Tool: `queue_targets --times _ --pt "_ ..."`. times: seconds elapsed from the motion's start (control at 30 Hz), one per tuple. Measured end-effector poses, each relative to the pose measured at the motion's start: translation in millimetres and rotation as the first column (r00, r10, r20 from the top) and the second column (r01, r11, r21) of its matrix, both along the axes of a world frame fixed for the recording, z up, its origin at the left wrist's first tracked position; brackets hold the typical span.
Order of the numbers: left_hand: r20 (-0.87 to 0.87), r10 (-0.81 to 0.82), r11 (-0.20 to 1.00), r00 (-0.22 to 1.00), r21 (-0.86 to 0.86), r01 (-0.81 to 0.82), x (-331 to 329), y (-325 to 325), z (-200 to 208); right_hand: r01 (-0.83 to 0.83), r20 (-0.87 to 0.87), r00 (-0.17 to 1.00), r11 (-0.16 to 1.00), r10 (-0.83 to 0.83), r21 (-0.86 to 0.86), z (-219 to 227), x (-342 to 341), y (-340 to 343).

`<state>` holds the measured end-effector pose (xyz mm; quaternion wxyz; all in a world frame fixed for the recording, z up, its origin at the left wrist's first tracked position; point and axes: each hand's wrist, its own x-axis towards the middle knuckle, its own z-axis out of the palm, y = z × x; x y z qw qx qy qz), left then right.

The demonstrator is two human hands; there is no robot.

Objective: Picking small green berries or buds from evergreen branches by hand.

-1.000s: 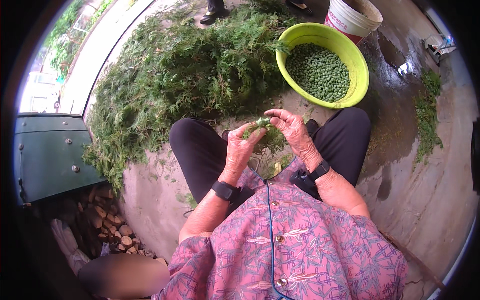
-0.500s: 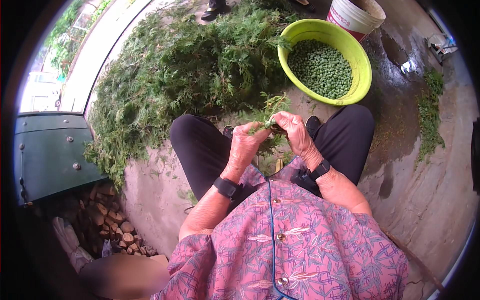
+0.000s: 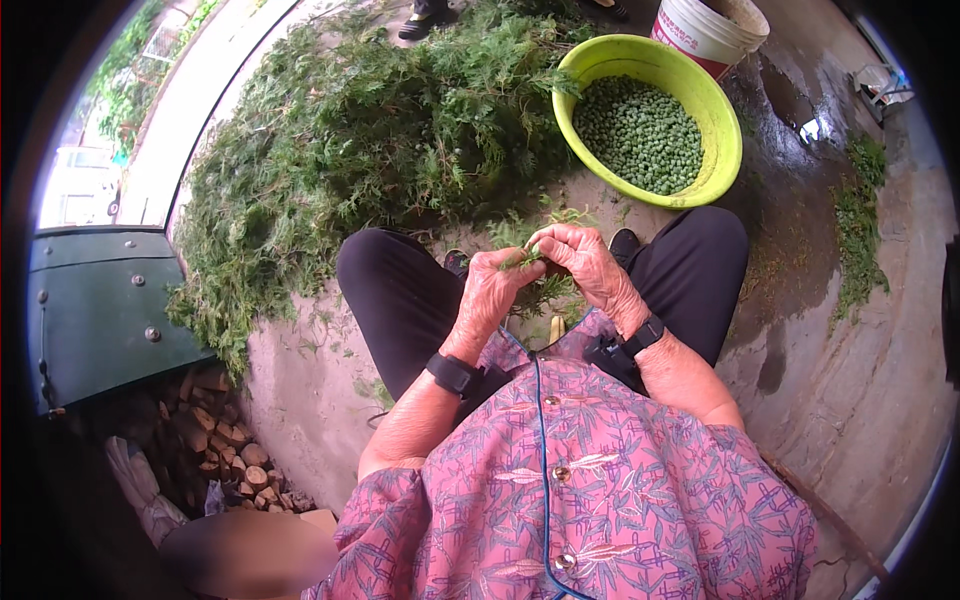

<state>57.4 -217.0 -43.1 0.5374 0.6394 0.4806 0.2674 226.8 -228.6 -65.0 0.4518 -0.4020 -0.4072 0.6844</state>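
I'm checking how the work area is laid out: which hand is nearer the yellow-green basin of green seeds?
Right. The right hand sits just below the basin, close to its near rim. The left hand is farther left and lower, both pinching a green sprig.

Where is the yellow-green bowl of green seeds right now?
In the head view, the bowl sits upper right on the ground, between the green cuttings pile and the white bucket.

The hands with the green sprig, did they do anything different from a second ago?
Hardly. The left hand and right hand have stayed together above the lap, both pinching the same small green sprig; nothing was let go. The fingers only shuffled a little along it. The yellow-green basin of green seeds, the big pile of green branches and the white bucket lie as before.
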Motion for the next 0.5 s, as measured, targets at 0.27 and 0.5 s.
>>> queue_targets --times 0.27,0.5 --pt "0.13 0.136 0.977 0.982 -0.18 -0.111 -5 3 18 0.064 -0.099 0.991 0.967 -0.09 -0.246 -51 2 -10" --pt "0.296 0.301 0.945 0.906 -0.224 -0.241 -16 2 32 0.353 -0.641 0.57 0.858 -0.514 -0.374 -18 50 36"
